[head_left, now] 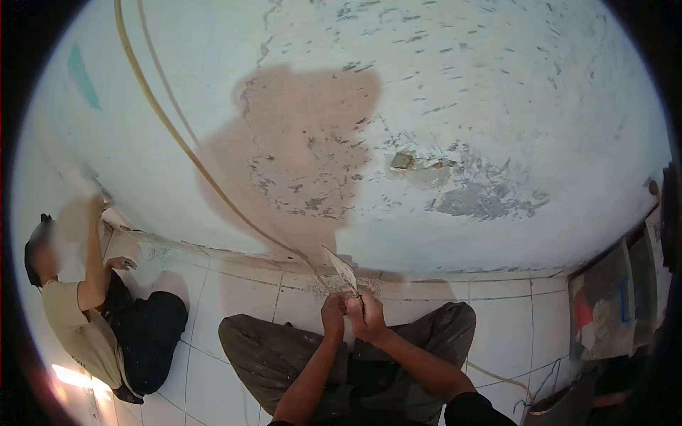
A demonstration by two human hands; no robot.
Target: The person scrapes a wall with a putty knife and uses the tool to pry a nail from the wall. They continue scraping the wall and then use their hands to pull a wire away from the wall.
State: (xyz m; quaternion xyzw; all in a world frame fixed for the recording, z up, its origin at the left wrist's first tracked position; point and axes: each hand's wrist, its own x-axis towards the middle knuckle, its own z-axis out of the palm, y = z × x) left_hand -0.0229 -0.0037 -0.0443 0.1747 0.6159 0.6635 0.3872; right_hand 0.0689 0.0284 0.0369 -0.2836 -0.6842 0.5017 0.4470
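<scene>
A small trowel (343, 270) with a pointed, whitish-smeared blade is held up in front of the wall, tip towards the upper left. My right hand (366, 312) is closed round its handle end. Against it, my left hand (332, 316) is closed with the fingers curled; what they grip is hidden. Both hands are together above my crossed legs. A yellowish cable (202, 170) hangs across the wall and comes down beside my left hand. Whitish crumbs (323, 285) lie on the floor at the wall's foot, just beyond the hands.
The white wall (455, 92) has many grey scrape marks, a crack and a bare grey patch (479, 201). At left, another person (85, 305) sits on the tiled floor (213, 362), a hand against the wall. A cabinet (604, 312) stands at right, with wires (526, 394) nearby.
</scene>
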